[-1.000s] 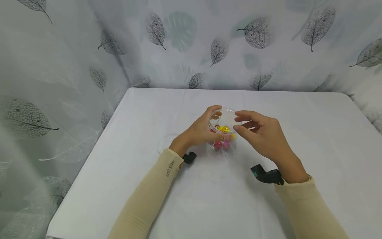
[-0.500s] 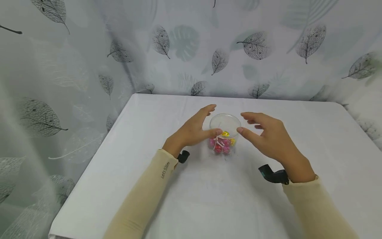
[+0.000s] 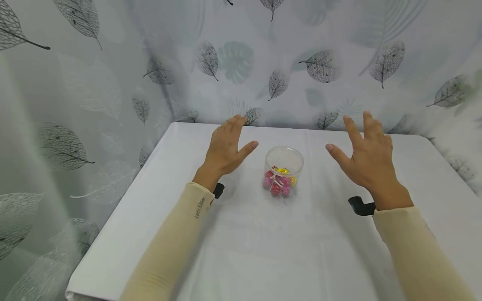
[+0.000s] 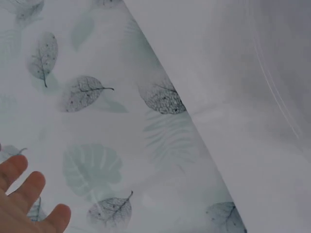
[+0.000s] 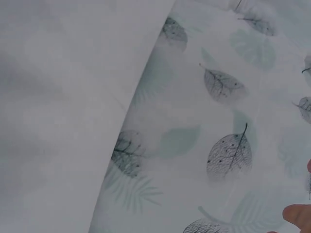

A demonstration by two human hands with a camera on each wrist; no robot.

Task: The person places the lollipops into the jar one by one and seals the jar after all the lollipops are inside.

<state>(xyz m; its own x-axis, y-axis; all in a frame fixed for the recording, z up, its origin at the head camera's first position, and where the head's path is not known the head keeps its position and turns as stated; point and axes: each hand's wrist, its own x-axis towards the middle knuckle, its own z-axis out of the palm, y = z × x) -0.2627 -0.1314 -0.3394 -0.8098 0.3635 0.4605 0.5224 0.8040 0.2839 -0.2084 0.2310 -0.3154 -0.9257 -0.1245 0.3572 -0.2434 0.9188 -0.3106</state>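
Note:
A clear round plastic tub [image 3: 300, 168] stands upright on the white table, with several wrapped lollipops [image 3: 276, 180] in pink, red and yellow gathered in its lower part. Some of their white sticks show through the wall. To the tub's left my left hand [image 3: 225, 146] is raised with fingers extended and thumb out, apart from the tub. My right hand [image 3: 365, 159] is lifted on the other side, fingers spread and holding nothing. Only fingertips [image 4: 31, 189] show in the left wrist view, and a fingertip [image 5: 299, 213] at the right wrist view's edge.
A faint clear round disc [image 3: 227, 190], like a lid, lies on the white-covered table [image 3: 263, 251] beside my left wrist. Its curved edge also crosses the left wrist view. A leaf-patterned curtain [image 3: 241, 62] hangs behind the table and along its left side.
Both hands have let go of the tub and drawn apart, the left hand leftward and the right hand rightward and up. The tub stays on the table. The head view has tilted up slightly.

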